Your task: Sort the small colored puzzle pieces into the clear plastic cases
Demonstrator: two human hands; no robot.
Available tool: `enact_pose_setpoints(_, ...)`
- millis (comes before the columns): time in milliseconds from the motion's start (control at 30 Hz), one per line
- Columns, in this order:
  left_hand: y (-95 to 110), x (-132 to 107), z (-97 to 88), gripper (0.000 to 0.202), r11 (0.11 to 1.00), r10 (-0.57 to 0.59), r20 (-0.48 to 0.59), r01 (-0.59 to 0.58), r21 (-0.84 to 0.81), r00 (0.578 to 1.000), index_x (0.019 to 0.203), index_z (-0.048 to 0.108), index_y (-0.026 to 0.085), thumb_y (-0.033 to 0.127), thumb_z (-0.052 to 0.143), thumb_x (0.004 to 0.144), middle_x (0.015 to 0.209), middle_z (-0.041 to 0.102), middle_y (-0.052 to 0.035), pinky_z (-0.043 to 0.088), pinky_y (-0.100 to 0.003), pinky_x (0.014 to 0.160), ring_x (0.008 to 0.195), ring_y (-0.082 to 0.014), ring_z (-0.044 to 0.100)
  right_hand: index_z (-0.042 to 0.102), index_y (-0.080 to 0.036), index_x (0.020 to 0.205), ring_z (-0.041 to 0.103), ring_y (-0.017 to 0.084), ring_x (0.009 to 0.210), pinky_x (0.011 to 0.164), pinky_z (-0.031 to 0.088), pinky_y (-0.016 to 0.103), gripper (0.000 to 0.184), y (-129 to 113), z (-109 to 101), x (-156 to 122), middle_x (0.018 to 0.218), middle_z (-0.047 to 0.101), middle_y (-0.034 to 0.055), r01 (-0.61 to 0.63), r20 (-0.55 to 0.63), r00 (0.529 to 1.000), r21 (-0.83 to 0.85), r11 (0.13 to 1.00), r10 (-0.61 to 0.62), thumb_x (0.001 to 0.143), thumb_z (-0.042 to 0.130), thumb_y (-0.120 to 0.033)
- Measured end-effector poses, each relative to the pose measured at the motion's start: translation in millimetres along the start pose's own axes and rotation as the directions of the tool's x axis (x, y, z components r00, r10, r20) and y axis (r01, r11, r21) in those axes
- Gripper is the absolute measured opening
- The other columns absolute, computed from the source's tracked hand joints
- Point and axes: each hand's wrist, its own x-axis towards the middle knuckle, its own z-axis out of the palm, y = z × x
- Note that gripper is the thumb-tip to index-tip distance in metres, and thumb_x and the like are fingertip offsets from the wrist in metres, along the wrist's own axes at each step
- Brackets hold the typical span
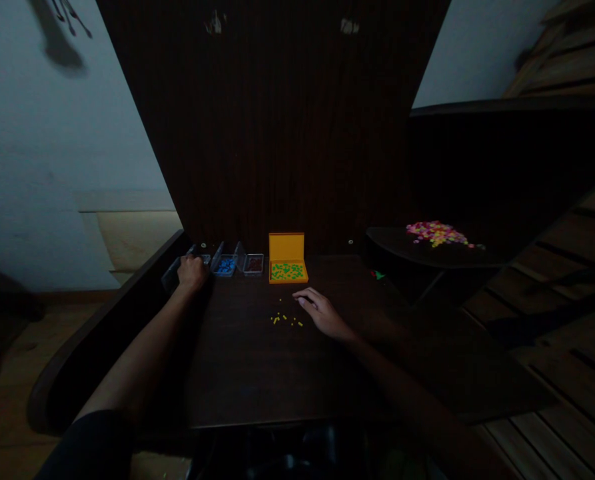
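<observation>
My left hand (pixel 192 273) is closed at the leftmost clear plastic box (pixel 206 259), largely covering it. The fingertips are hidden, so what they hold, if anything, cannot be made out. My right hand (pixel 322 315) hovers over or rests on the dark table, fingers stretched to the left, thumb a little apart, with nothing visible in it. Just left of it lie several small yellow pieces (pixel 276 320), loose on the wood. Beyond them stands an orange box (pixel 286 248) with its lid up and many small green pieces (pixel 288 271) inside.
Two lidded clear boxes stand raised-lid at the back: one with blue pieces (pixel 226 266), one with dark reddish pieces (pixel 253 265). A pile of pink and yellow bits (pixel 437 233) lies on a side shelf (pixel 392 240). A dark panel (pixel 287 133) rises behind the table.
</observation>
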Motion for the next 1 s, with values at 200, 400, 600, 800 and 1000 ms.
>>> enact_pose_setpoints(200, -0.5, 2.7, 2.9, 0.035, 1.0, 0.026, -0.014, -0.026, -0.01, 1.0, 0.103, 0.066, 0.003, 0.018, 0.037, 0.09, 0.119, 0.059, -0.0241, 0.05, -0.04, 0.087, 0.12, -0.0361, 0.05, 0.065, -0.021, 0.104, 0.06, 0.019, 0.1, 0.092, 0.045, 0.034, 0.027, 2.1, -0.2, 1.3, 0.104, 0.064, 0.0062, 0.002, 0.002, 1.0, 0.005, 1.0, -0.002, 0.096, 0.047, -0.04)
enact_pose_setpoints(400, 3.5, -3.3, -3.2, 0.037, 0.998, 0.058, -0.046, -0.058, -0.008, 0.997, 0.104, 0.066, 0.004, 0.018, 0.033, 0.092, 0.122, 0.057, -0.0232, 0.05, -0.037, 0.087, 0.117, -0.0336, 0.053, 0.065, -0.022, 0.103, 0.06, 0.02, 0.1, 0.09, 0.046, 0.034, 0.026, 1.5, -0.6, 1.4, 0.103, 0.065, 0.0062, -0.011, -0.003, 1.0, 0.001, 1.0, 0.011, 0.095, 0.048, -0.04)
enact_pose_setpoints(600, 5.5, -6.6, -9.5, 0.036, 0.999, 0.042, -0.06, -0.043, -0.009, 0.997, 0.102, 0.067, 0.006, 0.019, 0.035, 0.09, 0.121, 0.057, -0.0223, 0.05, -0.036, 0.085, 0.111, -0.0331, 0.057, 0.066, -0.022, 0.103, 0.06, 0.02, 0.1, 0.09, 0.046, 0.035, 0.027, 2.1, -0.4, 1.8, 0.103, 0.065, 0.0065, -0.017, 0.0, 1.0, 0.007, 1.0, 0.017, 0.095, 0.048, -0.04)
enact_pose_setpoints(800, 11.5, -18.0, -29.5, 0.035, 0.995, 0.095, -0.139, -0.094, 0.015, 0.986, 0.104, 0.063, 0.006, 0.019, 0.033, 0.091, 0.119, 0.055, -0.02, 0.05, -0.036, 0.081, 0.102, -0.0315, 0.06, 0.066, -0.022, 0.103, 0.06, 0.02, 0.1, 0.093, 0.045, 0.037, 0.028, 2.7, -0.6, 1.8, 0.103, 0.065, 0.0065, -0.004, 0.011, 1.0, 0.004, 1.0, 0.004, 0.096, 0.046, -0.04)
enact_pose_setpoints(1000, 27.2, -40.7, -52.5, 0.027, 0.961, 0.224, -0.345, -0.266, -0.077, 0.911, 0.096, 0.061, 0.01, 0.022, 0.037, 0.093, 0.11, 0.055, -0.0153, 0.047, -0.037, 0.09, 0.109, -0.0296, 0.053, 0.065, -0.022, 0.103, 0.06, 0.02, 0.101, 0.093, 0.045, 0.036, 0.025, 4.6, 0.3, 2.2, 0.103, 0.064, 0.0064, -0.008, -0.004, 1.0, 0.007, 1.0, 0.008, 0.096, 0.046, -0.037)
